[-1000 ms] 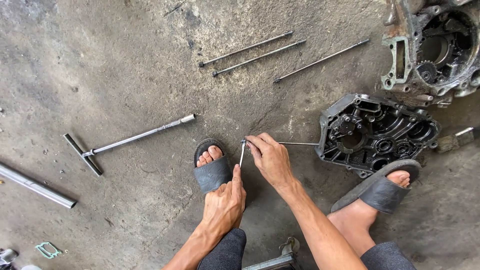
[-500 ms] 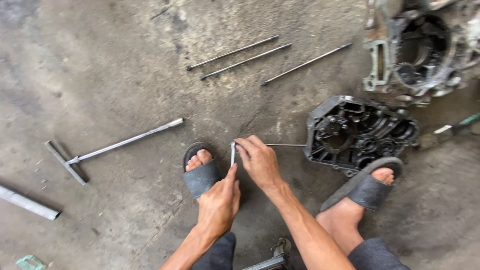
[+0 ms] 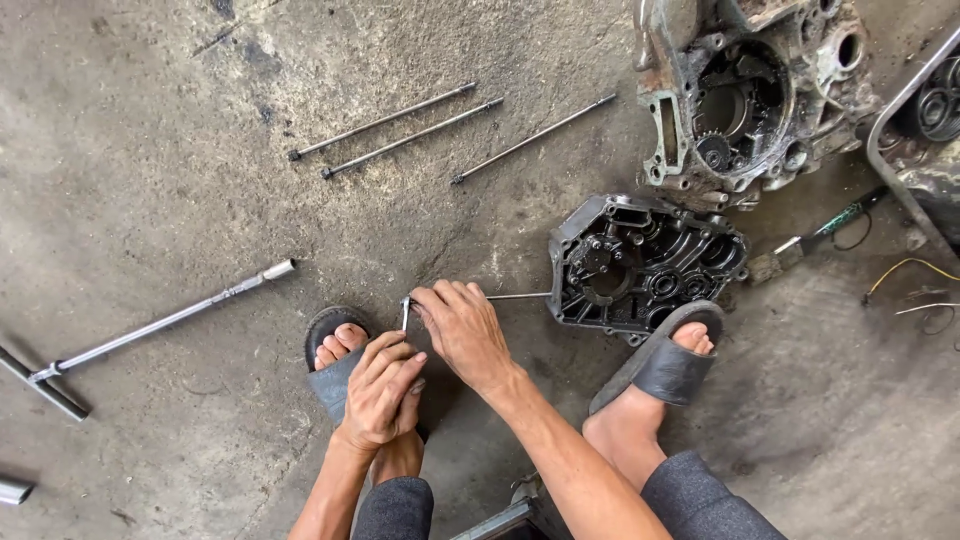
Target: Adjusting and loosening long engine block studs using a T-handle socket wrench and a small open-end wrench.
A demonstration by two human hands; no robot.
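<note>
My right hand (image 3: 462, 330) grips the near end of a thin steel rod (image 3: 518, 296) that lies along the concrete floor toward a black engine case half (image 3: 640, 262). My left hand (image 3: 380, 390) sits just below it, fingers curled around a small metal tool (image 3: 405, 314) whose tip stands up against the rod's end. Both hands are over my left foot, which wears a dark sandal (image 3: 335, 370).
Three long studs (image 3: 400, 125) lie on the floor at the top. A T-handle wrench (image 3: 150, 330) lies at the left. A dirty engine crankcase (image 3: 745, 95) stands at top right, a screwdriver (image 3: 815, 235) and loose wires beside it. My right foot (image 3: 660, 365) rests against the black case.
The view has shifted, so everything sits lower and further left. My left hand has curled tighter around the small tool; my right hand stays on the rod's end.
</note>
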